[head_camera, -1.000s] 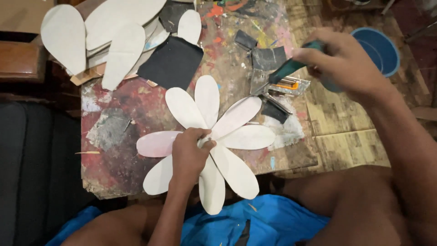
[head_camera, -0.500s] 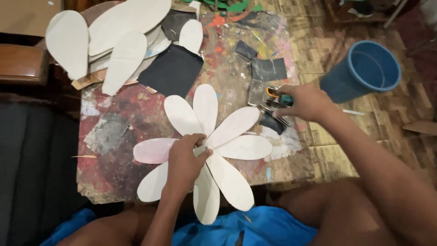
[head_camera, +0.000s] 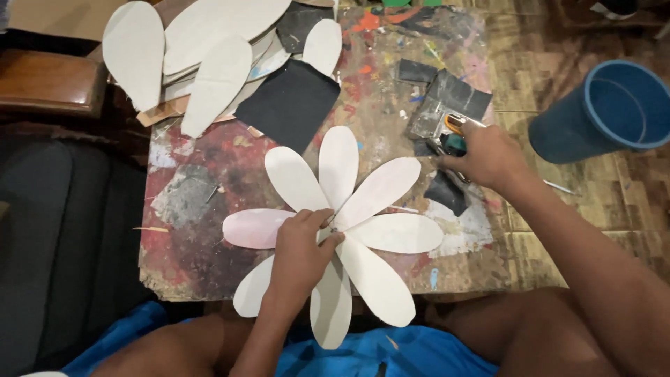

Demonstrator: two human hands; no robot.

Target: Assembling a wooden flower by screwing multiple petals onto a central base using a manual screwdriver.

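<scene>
White card petals are fanning out from one centre to make a flower (head_camera: 349,223), and it is lying flat on the front half of the paint-stained board (head_camera: 209,188) right above your knees, with its lowest petals hanging over the near edge. Your left hand (head_camera: 301,248) is pressing down on the middle of that flower, fingertips (head_camera: 325,222) bunched at the point where the petals are meeting; it is pinning rather than gripping, with nothing closed inside it. Your right hand (head_camera: 488,155) is lying off to the right of the flower, clear of the petal tips, and it is closing around a small tool with a teal and orange body (head_camera: 453,139), though most of the tool is hiding under your fingers, so you cannot tell what kind it is. Just beside that hand, dark scraps of sheet (head_camera: 450,98) are lying on the board. Farther back, a black square of sheet (head_camera: 289,103) is sitting just behind the upper petals, and loose white petals (head_camera: 209,49) are piling up at the far left corner, overlapping one another. Off the board to the right, a blue bucket (head_camera: 614,112) is standing on the wooden floor (head_camera: 558,42), well apart from the flower.
</scene>
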